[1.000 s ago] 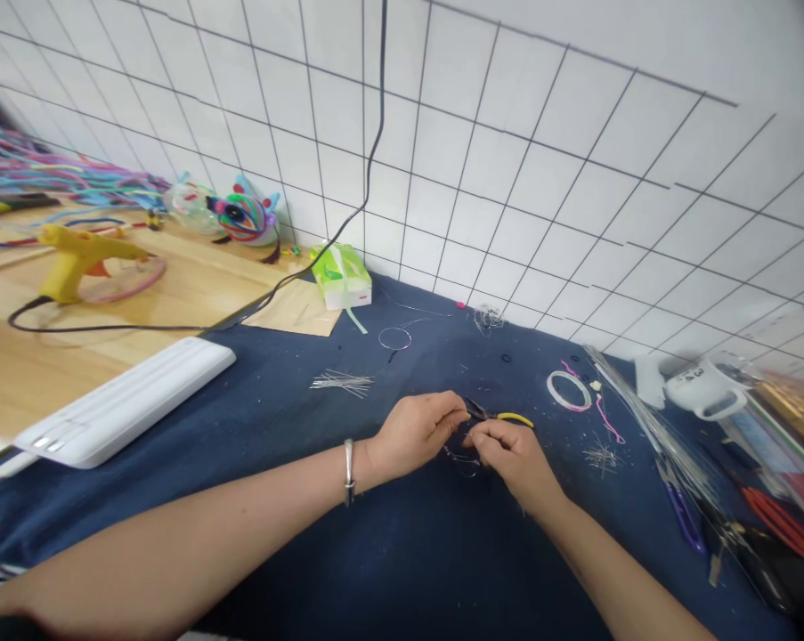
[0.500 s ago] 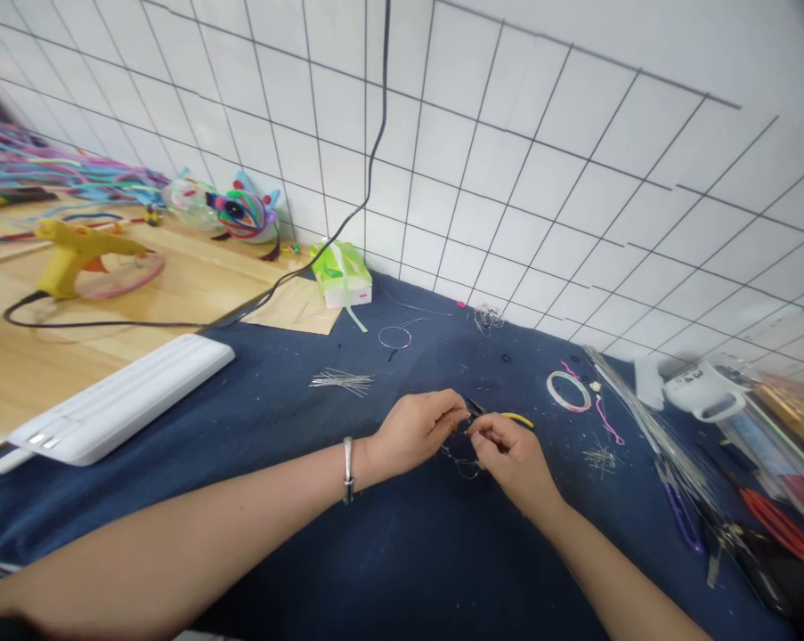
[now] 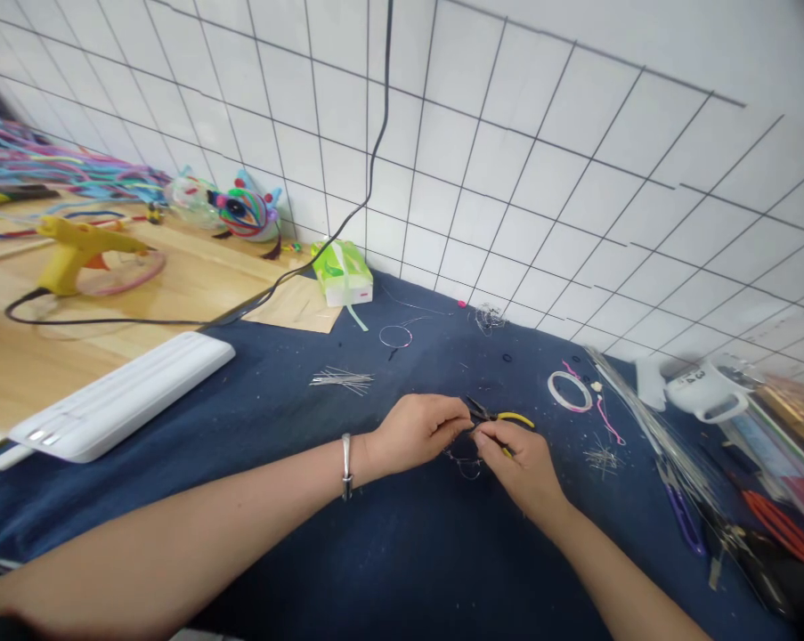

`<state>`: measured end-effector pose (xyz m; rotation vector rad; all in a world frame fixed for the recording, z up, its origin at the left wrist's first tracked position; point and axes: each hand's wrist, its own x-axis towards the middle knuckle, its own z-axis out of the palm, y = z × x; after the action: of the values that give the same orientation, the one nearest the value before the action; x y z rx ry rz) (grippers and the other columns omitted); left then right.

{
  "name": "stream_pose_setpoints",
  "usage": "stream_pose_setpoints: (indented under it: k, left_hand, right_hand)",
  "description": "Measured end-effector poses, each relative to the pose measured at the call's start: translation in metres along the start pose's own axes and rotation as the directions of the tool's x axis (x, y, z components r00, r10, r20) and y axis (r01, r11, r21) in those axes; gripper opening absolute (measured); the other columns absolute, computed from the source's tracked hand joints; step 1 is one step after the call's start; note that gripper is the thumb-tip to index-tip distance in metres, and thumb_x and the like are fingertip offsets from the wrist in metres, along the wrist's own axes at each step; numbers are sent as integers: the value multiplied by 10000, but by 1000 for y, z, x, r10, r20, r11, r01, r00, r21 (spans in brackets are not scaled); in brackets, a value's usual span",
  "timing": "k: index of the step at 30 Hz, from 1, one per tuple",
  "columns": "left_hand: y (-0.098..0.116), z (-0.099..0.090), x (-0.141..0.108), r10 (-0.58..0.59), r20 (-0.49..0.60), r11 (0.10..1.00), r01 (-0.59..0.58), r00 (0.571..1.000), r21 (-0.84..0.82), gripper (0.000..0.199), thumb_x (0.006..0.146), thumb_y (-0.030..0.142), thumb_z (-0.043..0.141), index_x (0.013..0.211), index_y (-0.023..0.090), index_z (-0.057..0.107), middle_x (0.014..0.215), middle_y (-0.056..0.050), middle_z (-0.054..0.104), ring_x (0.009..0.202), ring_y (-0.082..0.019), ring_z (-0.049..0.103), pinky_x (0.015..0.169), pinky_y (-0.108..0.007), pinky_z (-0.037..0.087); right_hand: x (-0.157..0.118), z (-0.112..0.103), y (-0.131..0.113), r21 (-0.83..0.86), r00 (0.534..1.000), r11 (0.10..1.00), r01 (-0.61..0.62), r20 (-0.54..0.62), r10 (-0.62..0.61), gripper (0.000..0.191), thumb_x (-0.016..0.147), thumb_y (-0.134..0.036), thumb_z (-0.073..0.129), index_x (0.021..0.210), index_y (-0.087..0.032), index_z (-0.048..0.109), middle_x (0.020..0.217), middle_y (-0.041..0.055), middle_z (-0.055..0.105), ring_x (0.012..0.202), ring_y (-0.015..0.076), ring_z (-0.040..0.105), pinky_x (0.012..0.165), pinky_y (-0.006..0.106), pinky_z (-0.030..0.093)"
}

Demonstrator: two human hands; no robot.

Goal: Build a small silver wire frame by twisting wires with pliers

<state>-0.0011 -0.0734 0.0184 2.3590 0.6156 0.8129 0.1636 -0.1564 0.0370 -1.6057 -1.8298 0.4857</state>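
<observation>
My left hand (image 3: 423, 431) and my right hand (image 3: 523, 463) meet with fingertips pinched close together over the dark blue cloth. Between them hangs a thin wire loop (image 3: 468, 472), its lower curve showing just under the fingers. The part right at the fingertips is too small to make out. Just beyond my right hand lie pliers (image 3: 508, 417) with yellow handles and dark jaws, partly hidden by that hand. A silver bracelet (image 3: 346, 467) circles my left wrist.
Thin metal pins (image 3: 341, 381) lie in a pile on the left, another wire ring (image 3: 396, 336) behind them. A tape roll (image 3: 570, 392), scattered pins (image 3: 603, 458) and long wires (image 3: 642, 418) are at right. A white power bank-like box (image 3: 121, 396) and yellow glue gun (image 3: 74, 254) sit left.
Both hands stay pinched together, with small shifts of the fingers. My left fingers have curled in closer, and more of the pliers shows behind the hands.
</observation>
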Motion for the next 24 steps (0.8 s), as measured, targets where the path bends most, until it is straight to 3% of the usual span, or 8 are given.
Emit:
stream_pose_setpoints:
  k: [4, 12, 17, 21, 24]
  left_hand:
    - [1, -2, 0, -2, 32, 999, 3, 999, -38, 189, 853, 238, 423, 828, 184, 602, 761, 0, 628, 690, -107, 561, 635, -198, 401]
    - [7, 5, -1, -231, 1, 907, 215, 973, -362, 221, 876, 289, 371, 771, 161, 518, 672, 11, 566, 606, -88, 535, 549, -185, 413]
    - [8, 4, 0, -253, -28, 910, 228, 967, -345, 222, 878, 292, 365, 782, 158, 513, 655, 13, 557, 562, -77, 516, 530, -182, 404]
    - [5, -5, 3, -229, -89, 941, 196, 969, -277, 235, 877, 296, 368, 780, 156, 528, 640, 17, 549, 548, -75, 495, 536, -186, 397]
    - [-1, -13, 6, -223, -129, 945, 182, 966, -270, 239, 876, 299, 374, 784, 153, 539, 634, 17, 545, 544, -75, 489, 535, -187, 394]
  right_hand:
    - [0, -1, 1, 11, 1000, 1000, -1, 9, 1, 193, 821, -266, 454, 764, -203, 627, 710, -4, 603, 665, 122, 541, 654, 219, 398]
    - [2, -1, 3, 63, 999, 998, -18, 33, 16, 219, 848, -298, 427, 794, -201, 615, 706, -13, 594, 666, 116, 541, 644, 218, 399]
    - [3, 4, 7, 29, 998, 998, 60, 27, -61, 234, 865, -305, 402, 870, -201, 611, 818, 18, 609, 770, 133, 553, 726, 250, 416]
    - [5, -4, 19, -240, 991, 962, 132, 5, -135, 265, 843, -344, 432, 1021, -218, 584, 985, 63, 597, 940, 184, 523, 841, 327, 393]
    - [6, -13, 39, -620, 994, 782, 56, -41, -103, 496, 760, -466, 519, 1179, -202, 505, 1170, 138, 507, 1114, 304, 399, 886, 458, 327]
